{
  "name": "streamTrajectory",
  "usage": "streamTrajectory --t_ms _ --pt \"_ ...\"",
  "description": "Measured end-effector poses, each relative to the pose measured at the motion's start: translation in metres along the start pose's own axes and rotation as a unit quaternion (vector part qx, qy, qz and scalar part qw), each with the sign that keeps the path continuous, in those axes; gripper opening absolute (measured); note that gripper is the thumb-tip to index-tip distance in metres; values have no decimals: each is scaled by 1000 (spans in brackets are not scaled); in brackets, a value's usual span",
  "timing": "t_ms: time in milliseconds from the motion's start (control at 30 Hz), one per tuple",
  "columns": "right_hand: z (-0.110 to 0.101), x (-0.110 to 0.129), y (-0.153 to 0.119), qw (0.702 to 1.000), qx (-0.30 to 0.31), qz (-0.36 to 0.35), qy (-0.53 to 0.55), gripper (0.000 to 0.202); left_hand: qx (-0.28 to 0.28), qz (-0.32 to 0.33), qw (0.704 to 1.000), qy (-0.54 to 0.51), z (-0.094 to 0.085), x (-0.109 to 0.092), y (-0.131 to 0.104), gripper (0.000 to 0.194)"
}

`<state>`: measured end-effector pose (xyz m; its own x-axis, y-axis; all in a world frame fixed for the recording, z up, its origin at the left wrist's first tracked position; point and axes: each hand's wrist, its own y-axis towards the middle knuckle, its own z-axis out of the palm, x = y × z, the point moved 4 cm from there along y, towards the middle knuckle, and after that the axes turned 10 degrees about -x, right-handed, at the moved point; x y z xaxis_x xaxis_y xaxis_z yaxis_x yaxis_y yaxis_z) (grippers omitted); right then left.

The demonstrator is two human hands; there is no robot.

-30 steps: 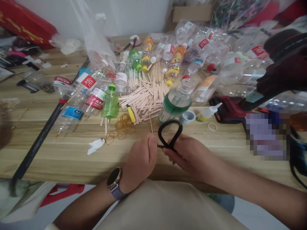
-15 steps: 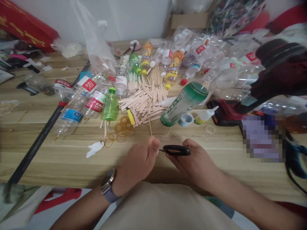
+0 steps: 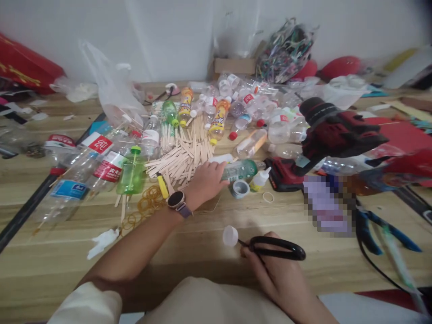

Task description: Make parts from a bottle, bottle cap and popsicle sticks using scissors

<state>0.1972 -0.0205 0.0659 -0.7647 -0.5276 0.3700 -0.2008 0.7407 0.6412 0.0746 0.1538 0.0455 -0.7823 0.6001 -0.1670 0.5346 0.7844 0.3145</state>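
Note:
My left hand [image 3: 206, 181] reaches across the table with its fingers closed around the left end of a clear green-labelled plastic bottle [image 3: 243, 169] lying on its side. The hand hides that end of the bottle. In my right hand [image 3: 275, 265], near the front, is a tool with a black loop handle [image 3: 278, 248], probably scissors; its blades barely show. A translucent white bottle cap [image 3: 230, 236] sits at the tool's tip. A roll of tape [image 3: 240, 189] and a small glue bottle [image 3: 259, 179] stand just beyond the green bottle.
Wooden sticks [image 3: 182, 155] are heaped behind my left hand. Rubber bands [image 3: 143, 207] and a green bottle [image 3: 132, 171] lie left. A red cordless drill [image 3: 337, 135] stands right, with blue-handled pliers [image 3: 371, 234] nearer. Many plastic bottles [image 3: 249, 101] crowd the back.
My left hand has left the tool's tip and moved forward to the green-labelled bottle, which now lies lower. My right hand still holds the tool, with the cap now visible at its tip. The view has shifted right.

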Motion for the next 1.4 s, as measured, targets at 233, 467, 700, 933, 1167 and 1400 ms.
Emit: streamTrajectory --t_ms 233,467,700,933,1167,1400 --pt "8 -15 3 995 26 78 58 39 -39 -47 998 7 -25 3 -11 47" --pt "8 -17 14 988 38 92 116 33 -51 -102 932 -344 -75 -30 -89 67" --pt "9 5 34 987 60 -19 148 14 -128 -72 935 -322 -86 -52 -115 51" --pt "10 6 30 990 25 -75 119 12 -187 -26 931 -311 -92 -52 -118 41" --pt "10 11 37 987 63 -19 149 24 -245 63 944 -211 -89 -58 -114 40" --pt "5 13 40 996 19 -84 29 11 -201 -24 957 -209 -86 -55 -110 38"
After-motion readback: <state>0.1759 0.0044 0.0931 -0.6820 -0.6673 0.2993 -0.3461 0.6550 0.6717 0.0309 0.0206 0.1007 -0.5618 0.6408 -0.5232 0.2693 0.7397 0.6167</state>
